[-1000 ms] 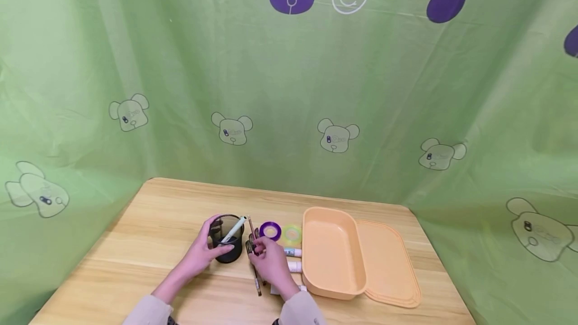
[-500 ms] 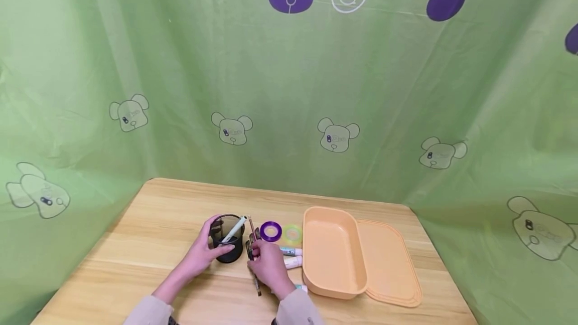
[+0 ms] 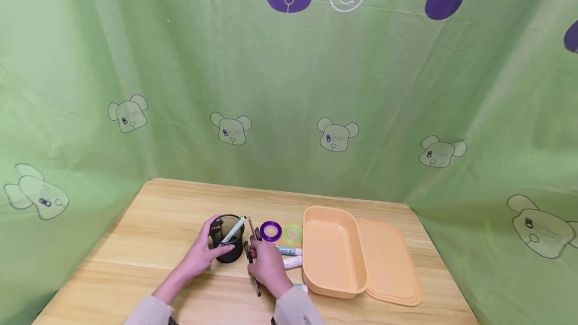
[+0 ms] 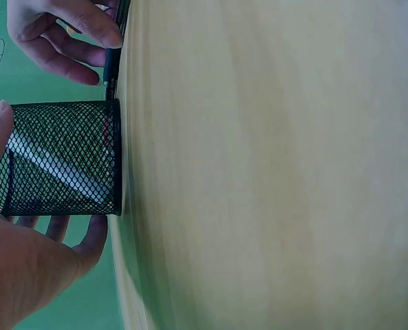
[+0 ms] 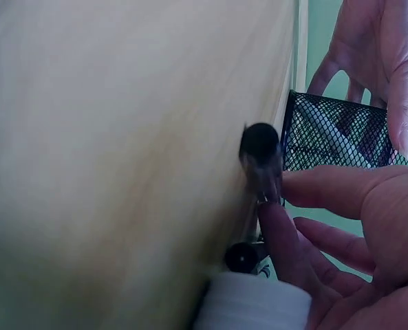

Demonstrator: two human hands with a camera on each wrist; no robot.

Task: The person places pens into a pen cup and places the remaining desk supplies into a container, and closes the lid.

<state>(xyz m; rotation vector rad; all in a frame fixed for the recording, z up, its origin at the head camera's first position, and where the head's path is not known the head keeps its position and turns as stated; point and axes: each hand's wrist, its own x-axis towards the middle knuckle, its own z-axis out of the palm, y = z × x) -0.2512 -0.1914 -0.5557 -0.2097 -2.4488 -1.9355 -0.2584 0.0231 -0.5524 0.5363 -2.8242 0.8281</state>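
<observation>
At the left, the left hand (image 3: 201,253) curls round a black mesh cup (image 3: 229,254), thumb on the near side, other fingers behind. The cup stands upright on the wooden surface (image 3: 180,199), with a pale marker (image 3: 236,228) leaning inside it, its dark-tipped end at the rim. Just right of the cup, the right hand (image 3: 269,266) pinches a black pen (image 3: 249,254) between thumb and fingers, low over the surface. A slim brown stick (image 3: 252,226) and further dark pens show beside its fingers, partly hidden. Beyond this hand lie a purple tape roll (image 3: 264,229) and a yellow-green one, side by side. Nearer are white-capped tubes (image 3: 293,262), partly covered by the hand and wrist. Next comes an open peach box (image 3: 334,252), then its matching lid (image 3: 392,265), flat at the far right.
</observation>
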